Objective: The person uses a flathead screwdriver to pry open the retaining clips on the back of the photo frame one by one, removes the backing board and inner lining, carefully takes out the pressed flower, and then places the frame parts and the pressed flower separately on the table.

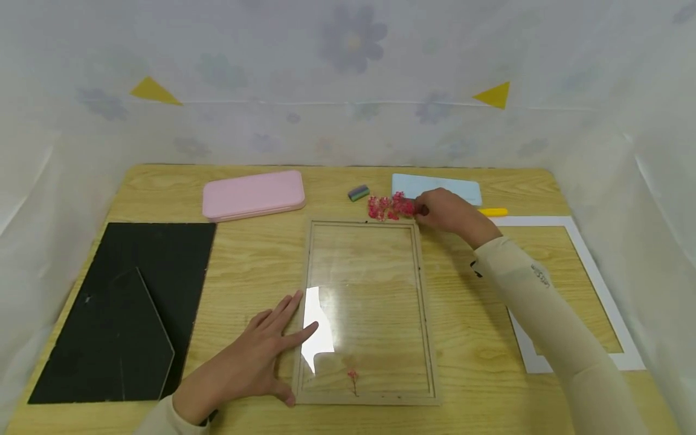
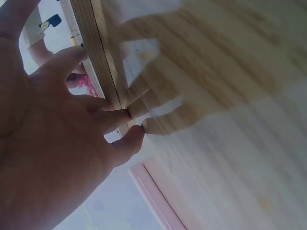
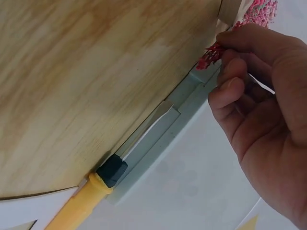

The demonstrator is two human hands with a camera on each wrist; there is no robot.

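Observation:
A wooden picture frame (image 1: 429, 326) with a clear pane lies in the middle of the table. My left hand (image 1: 255, 353) rests with spread fingers along its left side, the thumb near the bottom corner. One small sprig of pink dried flowers (image 1: 353, 377) lies at the bottom of the pane. Beyond the frame's top edge is a bunch of pink dried flowers (image 1: 380, 207). There my right hand (image 1: 443, 210) pinches a pink flower sprig (image 3: 209, 57) between thumb and fingers. The other fingers curl inward, and part of the sprig is hidden by them.
A black backing board (image 1: 103, 320) with a stand lies at left, a white mat frame (image 1: 592, 284) at right. Along the back are a pink case (image 1: 252, 193), a small striped roll (image 1: 359, 193), a light blue box (image 1: 462, 188) and a yellow-handled flat-bladed tool (image 3: 88, 196).

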